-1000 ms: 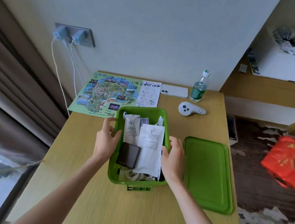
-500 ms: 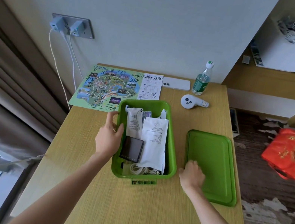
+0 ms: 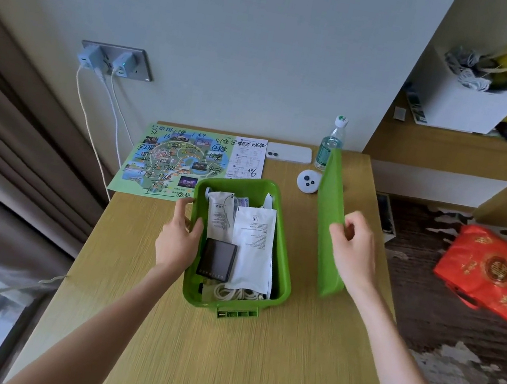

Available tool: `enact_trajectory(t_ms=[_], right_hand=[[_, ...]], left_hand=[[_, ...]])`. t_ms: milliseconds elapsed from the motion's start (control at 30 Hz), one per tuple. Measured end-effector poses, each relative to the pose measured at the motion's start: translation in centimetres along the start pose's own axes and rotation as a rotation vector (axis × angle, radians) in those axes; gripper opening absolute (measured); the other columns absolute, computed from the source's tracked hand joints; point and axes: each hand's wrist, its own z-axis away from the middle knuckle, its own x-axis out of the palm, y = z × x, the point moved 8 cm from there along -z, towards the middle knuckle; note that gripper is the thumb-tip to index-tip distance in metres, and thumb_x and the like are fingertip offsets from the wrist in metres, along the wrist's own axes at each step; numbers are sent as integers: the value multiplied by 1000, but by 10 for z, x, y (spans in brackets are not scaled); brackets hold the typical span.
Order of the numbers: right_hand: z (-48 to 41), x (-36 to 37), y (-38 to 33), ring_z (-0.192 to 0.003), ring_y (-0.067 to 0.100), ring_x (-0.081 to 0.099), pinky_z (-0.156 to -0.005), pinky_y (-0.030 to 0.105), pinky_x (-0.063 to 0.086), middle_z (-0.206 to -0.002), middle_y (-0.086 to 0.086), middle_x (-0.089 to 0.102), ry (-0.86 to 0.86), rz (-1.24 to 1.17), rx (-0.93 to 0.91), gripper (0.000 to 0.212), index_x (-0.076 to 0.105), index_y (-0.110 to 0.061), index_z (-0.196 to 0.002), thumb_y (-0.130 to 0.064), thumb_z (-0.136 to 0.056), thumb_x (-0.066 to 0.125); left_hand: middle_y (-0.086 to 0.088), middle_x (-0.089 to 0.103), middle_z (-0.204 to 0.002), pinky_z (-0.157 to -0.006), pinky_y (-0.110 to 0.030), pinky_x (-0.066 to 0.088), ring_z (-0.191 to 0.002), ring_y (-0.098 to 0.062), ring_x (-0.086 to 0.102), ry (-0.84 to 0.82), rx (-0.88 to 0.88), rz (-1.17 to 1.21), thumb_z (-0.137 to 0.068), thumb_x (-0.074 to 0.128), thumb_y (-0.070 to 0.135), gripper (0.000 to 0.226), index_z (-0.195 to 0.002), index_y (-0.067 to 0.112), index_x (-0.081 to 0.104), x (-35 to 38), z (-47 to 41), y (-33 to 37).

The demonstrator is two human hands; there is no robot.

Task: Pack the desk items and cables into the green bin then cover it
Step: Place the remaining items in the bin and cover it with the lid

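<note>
Here the left hand (image 3: 177, 239) clasps the left wall of the green bin (image 3: 283, 264), thumb hooked over the rim and fingers (image 3: 182, 209) lying along the outside. The right hand (image 3: 354, 247) has its fingers (image 3: 353, 224) curled tight round one long edge of the green lid (image 3: 329, 205), which is tipped nearly upright, just right of the bin and apart from it. The bin sits uncovered in the middle of the wooden surface (image 3: 233, 357). Inside lie white paper packets (image 3: 251, 245), a small dark case (image 3: 218, 260) and a coiled white cable (image 3: 237, 294) at the near end. Behind it on the surface are a colourful map (image 3: 176, 161), a white phone (image 3: 289, 153) and a water bottle (image 3: 329, 147).
</note>
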Motion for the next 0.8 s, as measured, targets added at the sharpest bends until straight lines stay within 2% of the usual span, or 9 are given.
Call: enact_trajectory(t_ms=[67, 233, 333, 467, 533, 567, 633, 700, 800], right_hand=[[-5, -10, -28, -50, 4, 29, -46, 18, 23, -62, -1, 31, -20, -85, -48, 23, 37, -10, -72, -5, -88, 53], [-13, -19, -75, -49, 3, 24, -47, 18, 21, -62, -2, 25, -107, -299, -105, 30, 33, -12, -70, 1, -93, 47], [-15, -15, -94, -49, 2, 24, -47, 17, 22, -62, -3, 25, -183, -316, -139, 27, 35, -10, -72, 2, -94, 46], [-16, -7, -109, -51, 2, 25, -50, 16, 24, -62, -4, 26, -234, -329, -145, 30, 34, -12, -71, 2, -94, 47], [-17, -3, -111, -53, 4, 30, -53, 20, 27, -62, 0, 30, -247, -396, -99, 24, 38, -6, -73, -4, -96, 46], [-17, 0, -111, -56, 13, 39, -58, 27, 34, -64, 11, 38, -257, -432, -67, 22, 42, 3, -79, -9, -96, 46], [-18, 12, -104, -85, 41, 50, -82, 46, 44, -98, 39, 50, -278, -499, 37, 37, 43, 18, -103, -18, -94, 48], [-15, 27, -85, -108, 46, 44, -97, 51, 40, -119, 40, 39, -309, -533, 178, 45, 42, 16, -114, -24, -93, 49], [1, 51, -55, -102, 36, 63, -88, 44, 50, -122, 30, 56, -376, -712, 406, 40, 52, 6, -117, -26, -94, 48]], left_hand=[[6, 56, -75, -51, -29, 41, -61, -18, 59, -11, -3, 1, -95, 50, 33, 33, -125, 36, 37, 0, 1, 1], [4, 56, -72, -50, -31, 45, -58, -21, 59, -36, -25, 13, -95, 49, 32, 31, -123, 37, 35, 1, 1, 1], [3, 57, -73, -53, -34, 50, -61, -22, 60, -63, -29, -11, -96, 50, 34, 31, -123, 32, 34, 0, -2, 4], [-6, 60, -99, -72, -46, 56, -83, -29, 63, -113, -64, -79, -96, 46, 44, 35, -125, 26, 40, -7, -9, 14], [-11, 55, -114, -85, -46, 52, -100, -31, 59, -77, -71, -65, -98, 40, 46, 36, -122, 22, 49, -16, -14, 24], [-12, 55, -116, -89, -45, 49, -105, -32, 56, -53, -53, -12, -99, 36, 45, 37, -118, 18, 54, -22, -16, 33], [-15, 61, -105, -83, -43, 46, -98, -33, 57, -36, -17, 255, -103, 28, 41, 45, -104, 11, 60, -31, -19, 55], [-15, 65, -95, -70, -38, 49, -82, -28, 61, -51, -71, 549, -104, 22, 43, 53, -107, 8, 62, -37, -20, 68], [-13, 62, -92, -67, -34, 47, -75, -23, 57, -38, -126, 602, -103, 32, 40, 45, -112, 6, 59, -40, -22, 67]])
